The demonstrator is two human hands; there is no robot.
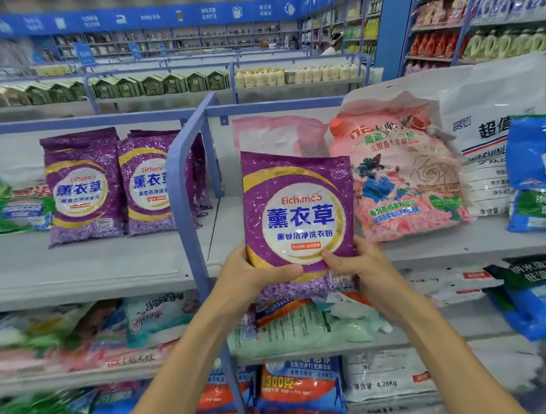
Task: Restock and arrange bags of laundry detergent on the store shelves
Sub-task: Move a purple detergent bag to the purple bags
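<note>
I hold a purple detergent bag (299, 210) upright in front of the top shelf (102, 258), just right of the blue divider (184, 196). My left hand (252, 276) grips its lower left corner and my right hand (358, 265) grips its lower right corner, thumbs on the front. Two matching purple bags (82, 186) (151, 186) stand side by side on the shelf left of the divider, with more behind them.
A pink detergent bag (403, 173) leans on the shelf right of my bag, then a white sack (486, 137) and blue bags (544, 175). Green and blue bags (12, 210) lie at far left. Lower shelves (446, 333) hold mixed bags. More aisles stand behind.
</note>
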